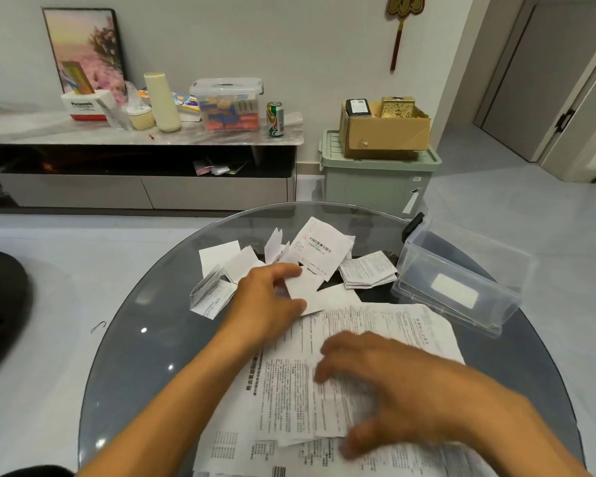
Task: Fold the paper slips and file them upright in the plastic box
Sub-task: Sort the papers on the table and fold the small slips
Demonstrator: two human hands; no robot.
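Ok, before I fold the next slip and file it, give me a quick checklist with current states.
1. Plastic box open, mouth unobstructed: ok.
2. Box upright for filing: cannot tell; it looks tipped.
3. Left hand pinches a single blank slip: ok.
4. Right hand free to help fold: ok, open over the large printed sheet, though blurred.
5. Slips already filed in box: not ok, none visible.
6. Folded bundle within reach beside box: ok.

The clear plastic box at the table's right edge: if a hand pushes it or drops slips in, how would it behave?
The clear plastic box looks thin-walled and holds nothing visible, so it is probably light. On the smooth glass table it would likely slide rather than tip, being long and low. It sits near the rim, so a push outward might send it off.
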